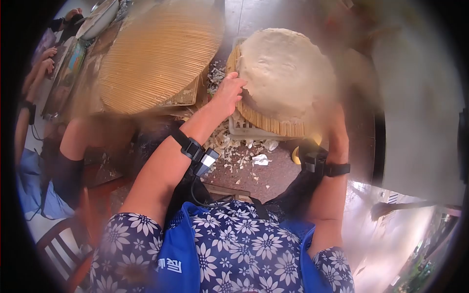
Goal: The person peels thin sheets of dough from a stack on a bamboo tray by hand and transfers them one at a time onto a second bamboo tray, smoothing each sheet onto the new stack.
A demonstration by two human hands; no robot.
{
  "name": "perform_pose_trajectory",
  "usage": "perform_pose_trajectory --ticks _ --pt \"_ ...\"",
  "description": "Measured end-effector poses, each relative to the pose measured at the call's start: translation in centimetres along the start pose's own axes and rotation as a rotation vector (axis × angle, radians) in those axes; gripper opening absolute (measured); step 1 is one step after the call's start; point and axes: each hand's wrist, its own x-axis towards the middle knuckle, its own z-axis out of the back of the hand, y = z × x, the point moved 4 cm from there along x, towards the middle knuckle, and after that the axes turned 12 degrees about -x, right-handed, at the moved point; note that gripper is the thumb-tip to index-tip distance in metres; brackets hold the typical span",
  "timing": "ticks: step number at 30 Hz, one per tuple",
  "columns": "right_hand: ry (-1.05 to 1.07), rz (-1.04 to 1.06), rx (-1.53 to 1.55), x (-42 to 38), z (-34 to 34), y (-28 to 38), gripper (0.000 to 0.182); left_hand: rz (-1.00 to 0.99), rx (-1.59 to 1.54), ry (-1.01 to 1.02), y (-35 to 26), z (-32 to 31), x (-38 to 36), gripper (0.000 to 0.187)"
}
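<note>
A round slab of pale, dough-like material [288, 73] lies on a round ribbed mat [266, 122], which rests on a light plastic crate [239, 128]. My left hand [229, 93] is at the left edge of the mat and slab, its fingers curled onto the rim. My right hand [332, 115] is at the slab's lower right edge; its fingers are blurred and mostly hidden. A larger round ribbed mat [161, 61], with nothing on it, lies to the left on a wooden support.
Pale scraps [261, 159] litter the floor below the crate. At the far left a co-worker's hands [47, 61] are near a long tray, with a white basin [97, 19] above. A chair [63, 244] stands at lower left.
</note>
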Motion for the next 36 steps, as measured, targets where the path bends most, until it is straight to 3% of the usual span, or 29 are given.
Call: perform_pose_trajectory --ticks 7,9,12,16,22,24,26,28,35,36 --pt "-0.037 0.091 -0.051 0.0 0.1 -0.2 0.027 -0.03 0.092 -0.016 -0.3 -0.7 -0.5 0.071" --pt "-0.013 0.05 -0.025 0.2 0.0 -0.2 0.027 -0.212 0.32 0.195 1.3 1.3 2.4 0.071" --pt "0.003 0.02 -0.029 0.2 0.0 -0.1 0.028 -0.337 0.38 0.309 2.5 2.3 3.6 0.072" --pt "0.009 0.002 -0.043 0.1 0.2 0.0 0.028 -0.364 0.372 0.305 2.7 2.6 4.0 0.071" --pt "-0.009 0.002 -0.078 0.1 0.4 -0.3 0.028 -0.338 0.251 0.265 2.6 2.9 4.5 0.065" --pt "-0.012 -0.016 -0.063 0.0 0.3 -0.4 0.029 -0.27 0.153 0.266 2.9 3.2 4.8 0.062" --pt "-0.022 -0.021 -0.041 -0.1 0.4 -0.4 0.029 -0.06 -0.047 0.196 0.9 1.3 2.4 0.059" --pt "-0.034 -0.004 -0.034 -0.1 0.2 -0.5 0.029 -0.151 0.029 0.214 1.1 1.8 2.6 0.055" --pt "-0.075 0.05 -0.054 -0.1 0.3 -0.3 0.028 -0.124 -0.026 0.219 -1.1 0.6 0.7 0.052" --pt "-0.091 0.078 -0.057 -0.1 0.2 -0.3 0.028 -0.075 -0.202 0.193 -1.5 0.3 0.5 0.051"
